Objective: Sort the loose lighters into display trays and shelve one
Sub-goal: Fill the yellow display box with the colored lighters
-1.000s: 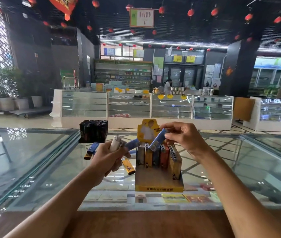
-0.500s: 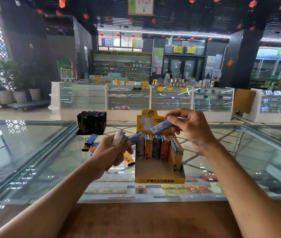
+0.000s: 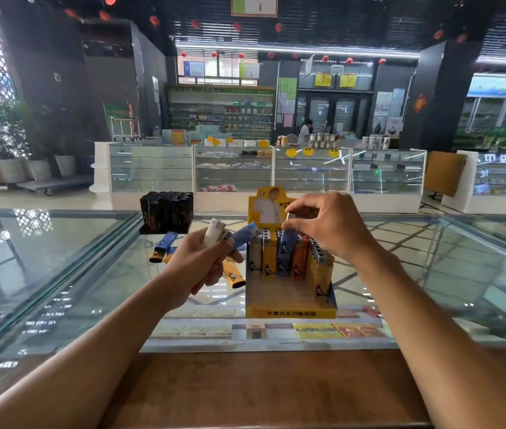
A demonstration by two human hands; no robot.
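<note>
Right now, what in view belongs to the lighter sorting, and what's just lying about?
Job:
yellow cardboard display tray, part filled
dark blue plastic lighter, pinched by right hand
white plastic lighter and light blue plastic lighter, in left hand
loose yellow lighter on glass counter top
black tray of black lighters

Lying about:
coloured packs under the glass
white plant pots
flat trolley

Two display trays [image 3: 290,312], two hands [image 3: 196,267], at least three loose lighters [image 3: 233,275]
</note>
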